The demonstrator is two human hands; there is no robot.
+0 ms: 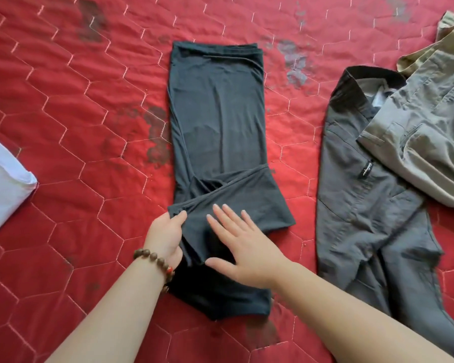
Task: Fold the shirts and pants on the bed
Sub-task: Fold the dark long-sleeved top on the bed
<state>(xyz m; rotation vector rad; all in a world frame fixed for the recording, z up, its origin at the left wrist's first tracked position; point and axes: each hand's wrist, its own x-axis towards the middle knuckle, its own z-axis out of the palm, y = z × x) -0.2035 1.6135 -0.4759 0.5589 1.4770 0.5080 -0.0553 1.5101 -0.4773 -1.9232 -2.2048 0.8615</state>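
A dark shirt (215, 121) lies in a long narrow strip down the middle of the red quilted bed (63, 100), with a sleeve folded across its lower part. My left hand (168, 237), with a bead bracelet at the wrist, grips the left edge of that folded sleeve part. My right hand (241, 242) lies flat on the same fabric with fingers straight and spread. To the right, dark grey pants (364, 205) lie unfolded, with olive-khaki pants (425, 121) partly on top of them.
A white cloth (3, 184) sits at the bed's left edge. Dark stains mark the quilt around the shirt. Bare red quilt shows on the left half and along the far edge.
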